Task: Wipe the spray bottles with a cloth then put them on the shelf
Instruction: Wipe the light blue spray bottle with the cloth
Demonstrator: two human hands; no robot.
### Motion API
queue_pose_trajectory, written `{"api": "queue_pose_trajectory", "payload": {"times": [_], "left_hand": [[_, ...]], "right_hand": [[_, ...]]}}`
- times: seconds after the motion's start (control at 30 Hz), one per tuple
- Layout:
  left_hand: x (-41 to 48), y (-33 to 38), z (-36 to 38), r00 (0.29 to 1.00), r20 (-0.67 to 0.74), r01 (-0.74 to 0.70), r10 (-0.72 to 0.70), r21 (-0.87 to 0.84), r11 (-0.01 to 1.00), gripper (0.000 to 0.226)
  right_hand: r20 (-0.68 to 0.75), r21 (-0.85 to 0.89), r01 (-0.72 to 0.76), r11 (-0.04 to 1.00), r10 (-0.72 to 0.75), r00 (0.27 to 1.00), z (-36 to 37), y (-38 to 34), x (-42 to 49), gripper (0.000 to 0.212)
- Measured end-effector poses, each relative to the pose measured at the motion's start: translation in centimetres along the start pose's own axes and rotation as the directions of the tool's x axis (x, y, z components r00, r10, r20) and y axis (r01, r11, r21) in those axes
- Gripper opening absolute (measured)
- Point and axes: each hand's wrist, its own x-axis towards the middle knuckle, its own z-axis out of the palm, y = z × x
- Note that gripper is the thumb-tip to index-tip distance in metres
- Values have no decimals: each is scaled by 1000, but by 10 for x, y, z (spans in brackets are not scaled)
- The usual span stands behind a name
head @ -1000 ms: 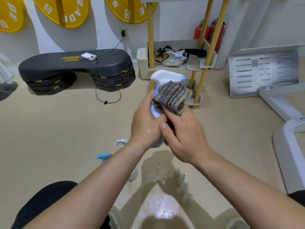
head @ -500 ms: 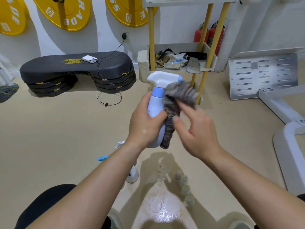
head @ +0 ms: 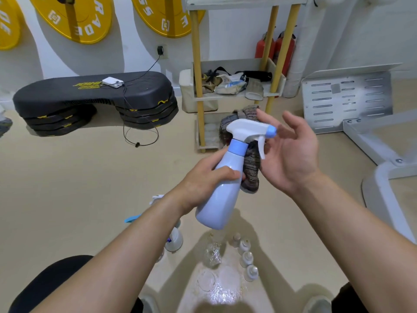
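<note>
My left hand (head: pixel 203 179) grips a light blue spray bottle (head: pixel 221 199) round its body. The bottle is tilted, and its white trigger head points right. A striped grey cloth (head: pixel 251 170) hangs behind the bottle's neck, between the bottle and my right hand (head: pixel 291 154). That hand is spread with straight fingers, the index fingertip touching the cloth's top. What holds the cloth up is hidden. The shelf (head: pixel 198 64), with yellow posts and white boards, stands just beyond.
Two more spray bottles (head: pixel 173 238) and several small bottles (head: pixel 246 256) stand on the floor under my arms. A black step platform (head: pixel 90 98) lies at the left, a white metal frame (head: pixel 347 98) at the right. The shelf's middle board holds clutter.
My right hand stopped pressing the cloth on the bottle, opened and drew off to the right. The bottle tilted and its nozzle swung round to the right.
</note>
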Motion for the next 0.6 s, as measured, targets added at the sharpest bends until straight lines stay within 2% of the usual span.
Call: {"api": "queue_pose_trajectory", "payload": {"times": [0.13, 0.2, 0.27, 0.33, 0.47, 0.6], "left_hand": [[1, -5, -2, 999, -25, -36, 41, 180, 983, 33], [2, -8, -3, 997, -63, -33, 52, 278, 960, 37], [3, -11, -3, 995, -79, -33, 64, 345, 938, 43], [4, -12, -1, 995, -89, -12, 49, 370, 929, 43], [6, -14, -3, 994, -107, 16, 28, 391, 920, 36], [7, -16, -7, 993, -117, 37, 12, 407, 913, 39]], "right_hand": [[-8, -214, -42, 976, 41, 999, -5, -6, 4, 33], [-12, -441, 27, 897, -36, 999, -7, -7, 7, 17], [-13, -598, 94, 796, -128, 992, -9, -7, 8, 15], [-9, -660, 135, 739, -188, 982, -13, -6, 11, 19], [-6, -691, 189, 698, -267, 964, -20, -2, 13, 18], [8, -697, 190, 692, -257, 966, -23, 0, 15, 16]]}}
